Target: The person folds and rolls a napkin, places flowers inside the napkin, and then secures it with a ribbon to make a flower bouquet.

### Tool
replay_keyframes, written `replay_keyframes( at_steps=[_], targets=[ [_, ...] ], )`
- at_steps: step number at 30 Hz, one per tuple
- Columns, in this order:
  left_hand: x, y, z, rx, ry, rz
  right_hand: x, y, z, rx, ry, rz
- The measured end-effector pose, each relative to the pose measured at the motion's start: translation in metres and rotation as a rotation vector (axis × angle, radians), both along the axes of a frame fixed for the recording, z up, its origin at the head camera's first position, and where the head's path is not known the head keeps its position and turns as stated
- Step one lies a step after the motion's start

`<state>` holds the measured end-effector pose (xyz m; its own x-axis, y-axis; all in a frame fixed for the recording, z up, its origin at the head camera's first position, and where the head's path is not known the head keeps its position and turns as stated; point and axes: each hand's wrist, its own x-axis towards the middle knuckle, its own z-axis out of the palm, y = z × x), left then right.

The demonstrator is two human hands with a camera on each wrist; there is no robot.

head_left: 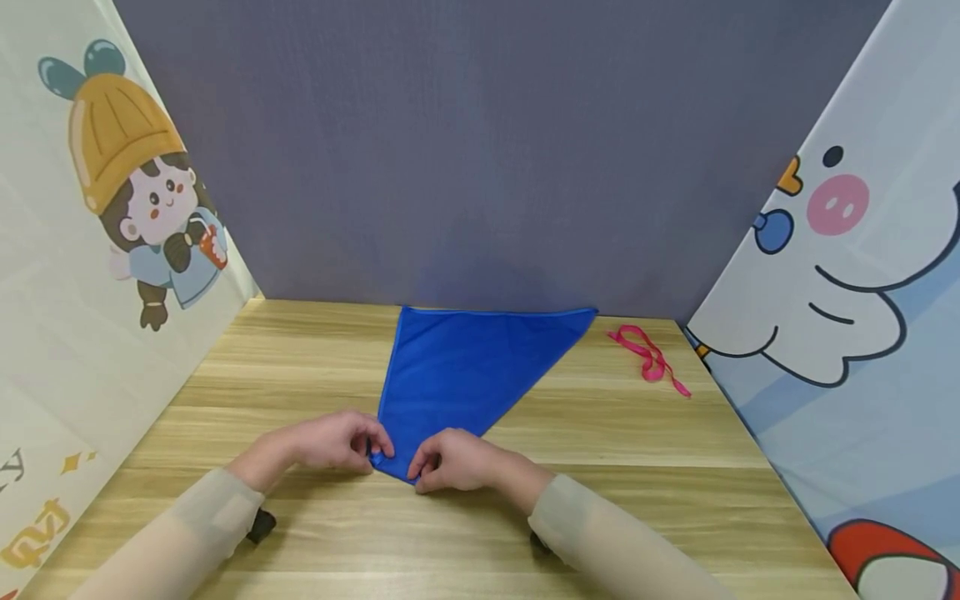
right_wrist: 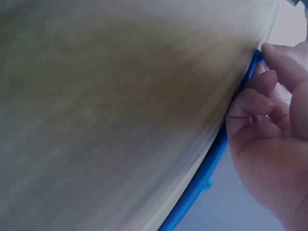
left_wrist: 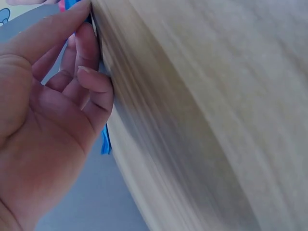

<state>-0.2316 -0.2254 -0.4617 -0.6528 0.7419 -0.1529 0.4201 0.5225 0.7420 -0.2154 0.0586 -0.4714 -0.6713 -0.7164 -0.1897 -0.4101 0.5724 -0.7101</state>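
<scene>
A blue cloth (head_left: 472, 358) with a stitched border lies flat on the table, wide at its far edge and narrow at its near end. The left hand (head_left: 341, 442) pinches its near left corner, where a bit of fabric is bunched between thumb and fingers. At the other side of that narrow end, the right hand (head_left: 457, 460) holds the edge between thumb and forefinger. The right wrist view shows the blue edge (right_wrist: 197, 187) running along the tabletop under the hand. In the left wrist view the left fingertips (left_wrist: 85, 7) partly hide the fabric.
A tangled pink ribbon (head_left: 648, 358) lies on the wooden table (head_left: 315, 358) at the far right. A grey panel (head_left: 480, 150) rises behind the table. Printed cartoon sheets stand at the left (head_left: 67, 333) and right (head_left: 885, 333).
</scene>
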Motion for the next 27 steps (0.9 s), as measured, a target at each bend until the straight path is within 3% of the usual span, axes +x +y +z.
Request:
replay_keyframes(
  at_steps=[4, 11, 21, 27],
  targets=[
    [-0.002, -0.001, -0.001, 0.002, 0.003, 0.005, 0.000, -0.001, 0.000, 0.019, 0.032, 0.008],
    [-0.003, -0.004, -0.006, 0.045, 0.079, -0.025, 0.000, -0.001, 0.000, 0.031, 0.070, 0.015],
    [-0.006, -0.003, -0.009, 0.086, 0.143, -0.063, 0.003, -0.003, 0.004, 0.066, 0.193, 0.032],
    [-0.007, -0.002, -0.010, 0.093, 0.107, -0.014, 0.003, -0.003, 0.004, 0.065, 0.207, 0.022]
  ],
)
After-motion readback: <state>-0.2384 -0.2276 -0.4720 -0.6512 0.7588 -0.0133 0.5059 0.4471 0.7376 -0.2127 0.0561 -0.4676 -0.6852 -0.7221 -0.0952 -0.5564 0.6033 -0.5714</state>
